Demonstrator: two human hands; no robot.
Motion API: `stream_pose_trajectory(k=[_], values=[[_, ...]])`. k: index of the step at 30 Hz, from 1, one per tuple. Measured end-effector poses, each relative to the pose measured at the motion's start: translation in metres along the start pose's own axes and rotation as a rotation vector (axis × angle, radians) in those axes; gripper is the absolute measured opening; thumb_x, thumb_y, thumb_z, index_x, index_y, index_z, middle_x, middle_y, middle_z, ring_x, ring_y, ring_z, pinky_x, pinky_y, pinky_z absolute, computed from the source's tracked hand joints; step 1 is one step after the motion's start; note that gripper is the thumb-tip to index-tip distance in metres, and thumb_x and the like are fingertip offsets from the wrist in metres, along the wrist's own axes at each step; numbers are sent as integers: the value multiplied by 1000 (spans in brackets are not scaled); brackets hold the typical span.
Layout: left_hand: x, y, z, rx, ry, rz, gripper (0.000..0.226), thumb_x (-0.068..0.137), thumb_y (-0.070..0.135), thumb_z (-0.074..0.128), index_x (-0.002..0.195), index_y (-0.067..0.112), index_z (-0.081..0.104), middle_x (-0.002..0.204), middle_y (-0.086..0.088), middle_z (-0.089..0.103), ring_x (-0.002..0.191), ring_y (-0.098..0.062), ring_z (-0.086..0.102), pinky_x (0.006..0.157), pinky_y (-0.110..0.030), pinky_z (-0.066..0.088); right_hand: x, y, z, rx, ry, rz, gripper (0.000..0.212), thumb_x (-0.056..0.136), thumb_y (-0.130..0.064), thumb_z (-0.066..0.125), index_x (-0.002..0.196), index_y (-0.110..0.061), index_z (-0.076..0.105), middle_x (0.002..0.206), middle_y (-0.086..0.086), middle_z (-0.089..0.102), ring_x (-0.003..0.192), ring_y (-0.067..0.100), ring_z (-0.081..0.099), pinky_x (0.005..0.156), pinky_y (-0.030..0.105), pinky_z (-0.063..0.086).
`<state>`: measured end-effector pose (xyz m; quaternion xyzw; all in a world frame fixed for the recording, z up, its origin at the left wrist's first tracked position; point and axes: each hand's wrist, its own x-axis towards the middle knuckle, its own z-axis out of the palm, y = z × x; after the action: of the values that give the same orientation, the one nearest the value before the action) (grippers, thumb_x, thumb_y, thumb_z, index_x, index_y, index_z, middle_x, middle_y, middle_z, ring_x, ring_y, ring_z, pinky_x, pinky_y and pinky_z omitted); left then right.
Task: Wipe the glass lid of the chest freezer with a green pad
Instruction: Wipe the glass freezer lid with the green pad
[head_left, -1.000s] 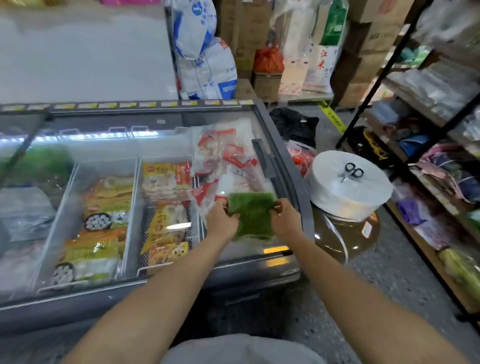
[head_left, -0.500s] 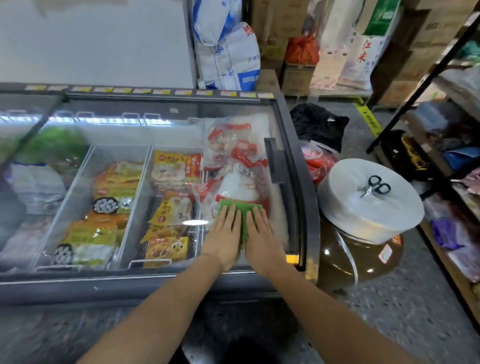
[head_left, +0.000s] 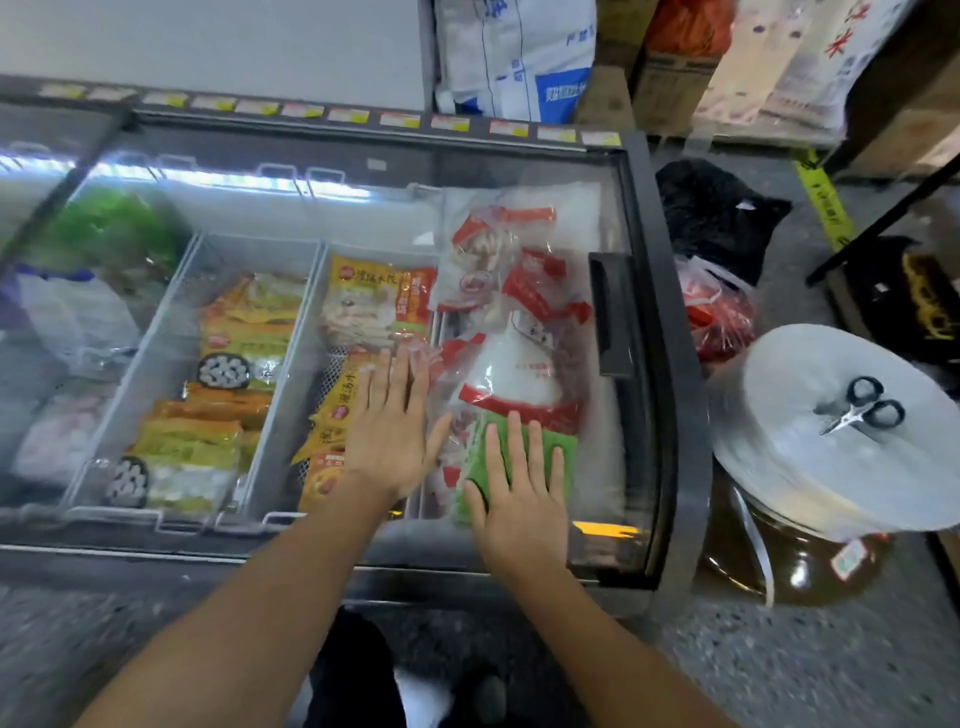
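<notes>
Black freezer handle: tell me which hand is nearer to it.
Right. The right hand lies flat on the green pad, just below and left of the black handle. The left hand rests on bare glass farther left.

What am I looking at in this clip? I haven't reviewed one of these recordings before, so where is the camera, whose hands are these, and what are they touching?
There is no robot here. The single picture comes from a wide-angle camera worn on a person's head, looking forward and down, so the two bare arms rising from the bottom edge are the wearer's own. They stand at a chest freezer in a shop; under its glass lid lie packets of frozen food in wire baskets. The right hand presses flat on a green pad lying on the glass near the front right corner. The left hand rests flat on the bare glass beside it, holding nothing. To the right, scissors lie on a large white roll.
</notes>
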<state>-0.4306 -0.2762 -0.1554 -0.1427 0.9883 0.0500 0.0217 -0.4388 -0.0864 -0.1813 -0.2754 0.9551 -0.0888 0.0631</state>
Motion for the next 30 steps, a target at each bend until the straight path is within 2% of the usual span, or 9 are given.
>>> stream_pose_trajectory(k=[3,6,9,12,15,19,24,28,30], values=[[2,-1,4,12,25,10,77,99,58,4,156,6,-3,164,-22,1,152,-37,-4,121,-55,9,14,6,0,-18,45,-51,68,100,-51,31,157,-16,22,165,11,15,153,32,9,121,57,11],[3,-3,10,9,52,26,76,100,57,11,157,6,7,164,-21,8,153,-36,0,121,-56,11,67,4,-17,-49,47,-34,67,100,-53,24,156,-17,25,164,11,24,149,35,21,121,57,5],[5,-4,14,-15,82,39,75,101,56,18,157,8,10,165,-19,12,153,-34,3,121,-56,13,145,8,-42,-54,-34,-6,68,100,-56,6,159,-21,9,167,7,9,153,32,1,121,55,-6],[4,-5,17,4,90,38,75,100,57,16,158,10,8,165,-18,10,153,-34,4,120,-56,14,184,11,-51,-44,-70,37,66,101,-53,4,159,-22,-3,168,4,-5,153,30,-12,122,55,-5],[2,-5,15,7,78,31,74,100,55,17,158,10,9,165,-18,10,153,-35,5,121,-55,12,156,5,-45,-46,-35,17,64,102,-51,5,159,-21,0,168,5,1,153,33,-8,122,56,-2],[2,-4,13,6,73,22,74,99,54,19,158,10,12,164,-19,13,152,-36,6,121,-56,12,77,-6,-20,-22,97,-4,62,104,-48,19,159,-20,14,166,9,16,152,37,7,122,59,4],[2,-5,18,23,67,5,75,99,57,13,158,11,7,165,-18,6,153,-34,-1,122,-54,8,-18,-7,33,-42,93,-42,63,102,-45,28,159,-20,15,166,8,10,153,38,4,119,62,14],[3,-6,22,27,95,12,74,99,56,13,158,12,4,166,-16,5,153,-32,-3,122,-54,8,-9,-3,32,-71,102,-67,62,103,-45,22,159,-22,12,167,7,9,153,35,1,122,58,3],[3,-6,23,24,111,13,74,99,55,14,158,12,3,166,-16,4,153,-33,-2,122,-54,9,2,-7,24,-61,106,-61,62,102,-45,24,159,-22,13,168,5,7,154,33,2,122,58,3]])
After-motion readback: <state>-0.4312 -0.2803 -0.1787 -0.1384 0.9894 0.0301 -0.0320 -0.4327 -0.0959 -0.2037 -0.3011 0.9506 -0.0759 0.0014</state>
